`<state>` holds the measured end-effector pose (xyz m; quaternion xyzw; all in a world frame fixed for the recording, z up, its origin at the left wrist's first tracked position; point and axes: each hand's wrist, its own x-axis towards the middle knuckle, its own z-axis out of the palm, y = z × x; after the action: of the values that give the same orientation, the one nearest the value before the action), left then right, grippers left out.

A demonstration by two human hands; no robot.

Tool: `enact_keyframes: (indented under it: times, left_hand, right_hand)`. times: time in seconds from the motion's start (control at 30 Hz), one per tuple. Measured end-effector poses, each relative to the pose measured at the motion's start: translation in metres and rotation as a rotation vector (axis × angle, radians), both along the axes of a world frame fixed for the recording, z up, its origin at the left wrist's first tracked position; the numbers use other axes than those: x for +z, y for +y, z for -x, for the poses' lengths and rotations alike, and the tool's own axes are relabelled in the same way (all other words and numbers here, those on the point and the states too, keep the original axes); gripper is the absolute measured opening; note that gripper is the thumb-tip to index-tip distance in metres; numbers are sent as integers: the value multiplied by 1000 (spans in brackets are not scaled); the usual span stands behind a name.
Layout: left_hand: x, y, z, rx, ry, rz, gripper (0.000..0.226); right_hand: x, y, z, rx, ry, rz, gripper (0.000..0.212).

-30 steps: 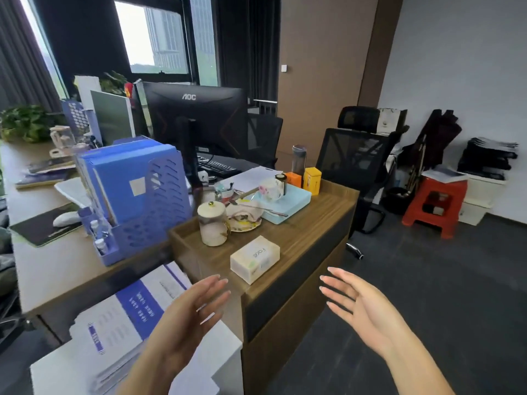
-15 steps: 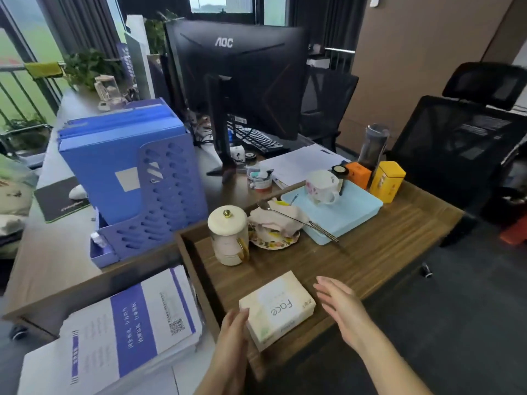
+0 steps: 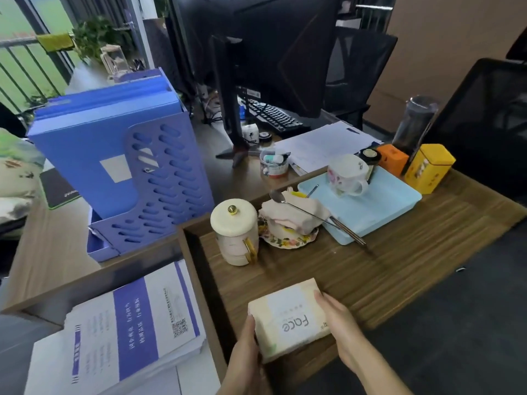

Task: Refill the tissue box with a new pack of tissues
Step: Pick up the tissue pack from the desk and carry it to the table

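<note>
A cream and white tissue pack (image 3: 288,316) printed "Face" lies flat near the front edge of the wooden desk (image 3: 399,260). My left hand (image 3: 245,354) presses against its left short end with the thumb on the upper corner. Against the pack's right side rests my right hand (image 3: 340,329), fingers laid along its edge. Both hands clasp the pack between them. No tissue box is recognisable in view.
A lidded cream mug (image 3: 235,230), a floral saucer with cloth and spoon (image 3: 291,220), and a light blue tray (image 3: 368,206) with a cup stand behind the pack. Yellow tin (image 3: 427,168), blue file rack (image 3: 119,163), monitor (image 3: 256,52) and paper stack (image 3: 119,332) surround.
I have moved closer to the desk. Both hands, open and apart before, have closed in onto the two ends of the tissue pack.
</note>
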<state>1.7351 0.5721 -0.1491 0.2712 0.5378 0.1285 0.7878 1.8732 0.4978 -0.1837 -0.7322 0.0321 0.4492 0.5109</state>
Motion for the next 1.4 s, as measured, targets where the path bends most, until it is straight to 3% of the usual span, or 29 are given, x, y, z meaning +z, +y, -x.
enact_keyframes:
  times: [0.2, 0.3, 0.4, 0.5, 0.67, 0.77, 0.97, 1.27, 1.4]
  left_hand:
    - [46, 12, -20, -293, -20, -168, 37]
    - [63, 7, -27, -507, -189, -334, 39]
    - [85, -11, -24, -592, -322, -533, 36]
    - [92, -30, -5, -705, -465, -547, 37]
    - [108, -106, 11, -1162, -661, -441, 35]
    - [119, -170, 55, -1411, -800, -482, 34]
    - [138, -309, 177, -1874, -932, -281, 35]
    - [143, -495, 445, -2442, -1103, 32, 35]
    - [134, -559, 577, -2589, -1147, 152, 34]
  right_hand:
    - [33, -23, 0, -159, -42, -162, 39]
    - [69, -49, 7, -305, -149, -294, 34]
    - [105, -87, 26, -425, -268, -371, 33]
    - [135, -133, 61, -547, -337, -376, 34]
    - [167, -227, 184, -870, -567, -354, 28]
    - [179, -277, 278, -1022, -657, -257, 30]
    - [198, -356, 478, -1415, -737, -48, 31]
    - [192, -417, 787, -2156, -793, 140, 30]
    - [183, -445, 913, -2355, -823, 208, 27]
